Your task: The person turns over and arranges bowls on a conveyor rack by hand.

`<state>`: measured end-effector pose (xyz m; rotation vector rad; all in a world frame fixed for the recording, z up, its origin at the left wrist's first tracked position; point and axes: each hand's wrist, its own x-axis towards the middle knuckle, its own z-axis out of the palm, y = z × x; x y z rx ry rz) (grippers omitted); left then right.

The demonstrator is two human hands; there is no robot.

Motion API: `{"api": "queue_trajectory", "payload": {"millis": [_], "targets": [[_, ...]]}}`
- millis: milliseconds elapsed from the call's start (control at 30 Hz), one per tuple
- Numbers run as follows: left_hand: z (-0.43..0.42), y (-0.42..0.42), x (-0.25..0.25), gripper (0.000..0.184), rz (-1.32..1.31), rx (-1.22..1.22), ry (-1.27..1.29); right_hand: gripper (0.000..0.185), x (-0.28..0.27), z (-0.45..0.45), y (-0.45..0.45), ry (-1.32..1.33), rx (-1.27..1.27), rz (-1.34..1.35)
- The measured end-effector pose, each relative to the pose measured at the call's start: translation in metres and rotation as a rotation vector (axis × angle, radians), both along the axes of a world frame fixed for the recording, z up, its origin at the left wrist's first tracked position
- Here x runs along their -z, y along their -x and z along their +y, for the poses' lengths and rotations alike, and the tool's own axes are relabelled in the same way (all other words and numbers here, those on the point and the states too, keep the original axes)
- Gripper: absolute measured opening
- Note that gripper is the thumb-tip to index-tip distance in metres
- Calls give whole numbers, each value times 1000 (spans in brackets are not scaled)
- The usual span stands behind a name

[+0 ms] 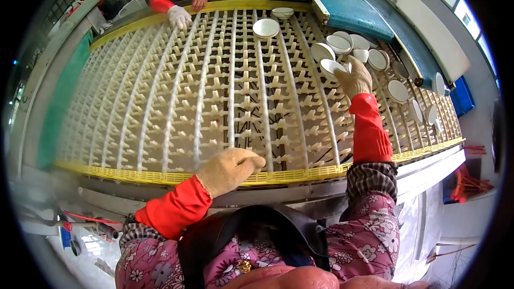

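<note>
Both my hands wear tan gloves under red sleeve covers. At the right of the pegged rack (214, 75), my right hand (354, 77) has its fingers around the edge of a white bowl (331, 68). More white bowls lie close beyond it, some overlapping, among them one tilted bowl (322, 52). My left hand (230, 171) is over the near yellow edge (160, 177) of the rack, its fingers pressed together; nothing shows in it. A round white bowl (266, 28) rests at the rack's far side, next to another bowl (282, 13).
Across the rack stands a co-worker, whose white-gloved hand (179, 17) is at the far yellow edge. A blue-green conveyor belt (353, 5) runs along the upper right. Several bowls lie below it, including one bowl (398, 91). A blue bin (462, 96) is at the far right.
</note>
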<state>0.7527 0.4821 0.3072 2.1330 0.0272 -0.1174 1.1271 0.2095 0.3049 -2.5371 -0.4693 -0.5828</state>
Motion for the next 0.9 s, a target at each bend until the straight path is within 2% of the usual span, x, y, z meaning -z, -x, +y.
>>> {"api": "queue_trajectory", "payload": {"millis": [33,67,100,133,167,200,233,333,367,400,433,500,533,567,633,667,700,767,800,833,867,900], "targets": [[0,-2,4,39,10,-11,5,65,16,-18,-29,87,93,115],[1,-3,8,37,19,-27,10,59,26,-32,-39,33,57,196],[0,-5,12,35,23,-51,17,51,66,-51,-89,182,72,233],[0,-7,11,37,18,-64,-2,48,47,-44,-76,396,124,336],[-3,-10,6,39,57,-94,29,45,73,-56,-101,665,-61,183],[-7,-11,-2,40,102,-124,65,41,99,-58,-115,563,40,196],[-6,-12,-2,42,140,-150,100,33,93,-43,-99,458,140,130],[-10,-17,-3,43,117,-159,33,36,93,-34,-104,393,85,93],[-11,-17,-4,43,102,-157,6,38,77,-27,-90,342,79,113],[-10,-17,5,41,-26,-104,-39,41,66,-21,-78,293,74,132],[-13,-18,4,41,10,-121,-26,44,65,-21,-72,184,52,90],[-13,-20,7,41,77,-148,3,48,47,-17,-52,133,0,164],[-15,-19,12,40,-49,-118,4,45,46,-13,-38,-9,-100,212],[-18,-20,13,40,-24,-126,12,42,46,-11,-29,-153,-197,266],[-19,-23,9,39,42,-125,29,33,31,3,4,-153,-308,370],[-19,-25,5,39,122,-114,-21,21,45,4,5,-147,-538,287],[-18,-25,14,38,160,-125,71,23,42,18,18,-81,-727,105],[-19,-23,26,38,-124,-62,34,37,35,48,44,32,-1084,-314],[-22,-25,15,38,-80,-41,-49,47,26,61,70,82,-1080,-81],[-24,-26,12,40,-61,-47,-87,62,38,82,76,-59,-1176,-240],[-26,-25,17,38,-160,-38,-102,71,38,103,90,-168,-1234,-183],[-27,-24,23,36,-261,-29,-119,69,37,123,100,-225,-1255,-178]]}}
